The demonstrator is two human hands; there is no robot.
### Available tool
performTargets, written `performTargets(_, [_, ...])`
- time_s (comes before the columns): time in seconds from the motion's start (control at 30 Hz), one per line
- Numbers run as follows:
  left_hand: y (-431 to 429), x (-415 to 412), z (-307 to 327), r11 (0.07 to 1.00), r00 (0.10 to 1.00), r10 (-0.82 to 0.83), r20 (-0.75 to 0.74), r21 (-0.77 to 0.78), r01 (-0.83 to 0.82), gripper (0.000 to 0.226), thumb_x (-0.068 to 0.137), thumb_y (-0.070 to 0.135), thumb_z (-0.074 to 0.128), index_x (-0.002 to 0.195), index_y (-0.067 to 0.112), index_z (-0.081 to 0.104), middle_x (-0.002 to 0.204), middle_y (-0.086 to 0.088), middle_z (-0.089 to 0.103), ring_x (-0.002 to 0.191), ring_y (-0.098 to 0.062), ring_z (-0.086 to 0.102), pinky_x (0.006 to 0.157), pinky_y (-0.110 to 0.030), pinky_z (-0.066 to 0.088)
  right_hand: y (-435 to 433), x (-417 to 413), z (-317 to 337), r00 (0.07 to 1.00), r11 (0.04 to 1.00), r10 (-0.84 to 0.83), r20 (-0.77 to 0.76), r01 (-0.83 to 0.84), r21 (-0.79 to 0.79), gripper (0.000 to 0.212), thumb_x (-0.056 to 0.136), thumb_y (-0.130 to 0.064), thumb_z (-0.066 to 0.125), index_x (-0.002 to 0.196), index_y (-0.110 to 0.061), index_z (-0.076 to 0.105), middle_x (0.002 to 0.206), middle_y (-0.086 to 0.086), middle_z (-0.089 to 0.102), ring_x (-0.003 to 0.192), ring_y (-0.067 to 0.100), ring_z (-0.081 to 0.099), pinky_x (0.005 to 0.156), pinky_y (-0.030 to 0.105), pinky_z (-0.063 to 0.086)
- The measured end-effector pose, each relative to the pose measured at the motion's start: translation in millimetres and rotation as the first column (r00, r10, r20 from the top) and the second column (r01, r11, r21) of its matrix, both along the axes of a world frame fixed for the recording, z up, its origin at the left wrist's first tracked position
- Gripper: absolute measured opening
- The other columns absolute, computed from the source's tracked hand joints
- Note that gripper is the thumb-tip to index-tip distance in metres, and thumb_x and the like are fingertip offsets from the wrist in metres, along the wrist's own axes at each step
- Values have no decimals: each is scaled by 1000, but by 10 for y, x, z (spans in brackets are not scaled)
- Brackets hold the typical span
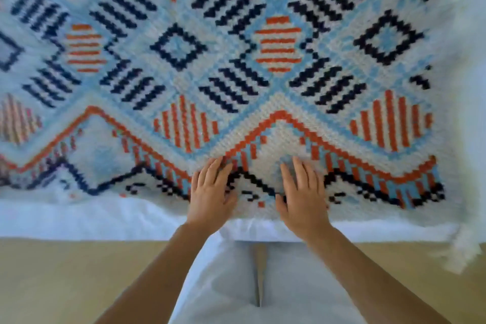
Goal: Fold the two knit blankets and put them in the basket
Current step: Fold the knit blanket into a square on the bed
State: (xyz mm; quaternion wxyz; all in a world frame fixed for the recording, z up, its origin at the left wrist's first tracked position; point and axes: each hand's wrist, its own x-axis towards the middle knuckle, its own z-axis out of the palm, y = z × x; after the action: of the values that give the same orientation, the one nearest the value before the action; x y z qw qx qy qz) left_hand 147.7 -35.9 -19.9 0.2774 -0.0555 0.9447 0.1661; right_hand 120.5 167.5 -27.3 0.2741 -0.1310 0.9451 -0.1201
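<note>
A knit blanket (236, 60) with white, light blue, orange and dark navy diamond and stripe patterns lies spread flat and fills most of the view. My left hand (210, 189) rests palm down on its near edge, fingers apart. My right hand (299, 189) lies flat beside it, a little to the right, also with fingers spread. Neither hand grips the fabric. No second blanket and no basket are in view.
The blanket lies on a white-covered surface (79, 216) whose near edge runs across the frame. Below it is a light wooden floor (65, 276). White fringe (462, 250) hangs off the right corner. My legs in light trousers (223, 284) stand against the edge.
</note>
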Motion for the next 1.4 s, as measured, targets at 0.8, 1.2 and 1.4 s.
performTargets(0.8, [-4065, 963, 482, -367, -211, 921, 329, 539, -758, 21, 90, 14, 55, 72, 18, 45, 67, 2, 44, 60, -12, 43, 60, -32, 40, -4251, 956, 343, 944, 944, 323, 68, -327, 45, 64, 87, -27, 57, 143, -9, 29, 140, 16, 37, 126, 35, 39, 93, 43, 44])
performTargets(1.2, [-4683, 1473, 107, -614, -211, 668, 713, 368, -698, 29, 89, 22, 61, 114, 10, 57, 109, -10, 65, 93, -23, 63, 78, -32, 52, -4836, 1151, 251, 818, 823, 567, 98, -568, -18, 16, 77, 15, 54, 86, 4, 61, 91, 21, 57, 78, 32, 55, 45, 22, 8])
performTargets(1.4, [-5306, 1335, 172, -698, -441, 705, 555, 436, -568, 14, 92, 18, 58, 103, 11, 52, 87, -3, 62, 74, -15, 62, 65, -29, 55, -4888, 1166, 285, 766, 787, 600, 230, -618, 3, 31, 91, 3, 37, 118, -5, 51, 116, 11, 49, 101, 26, 51, 64, 30, 37])
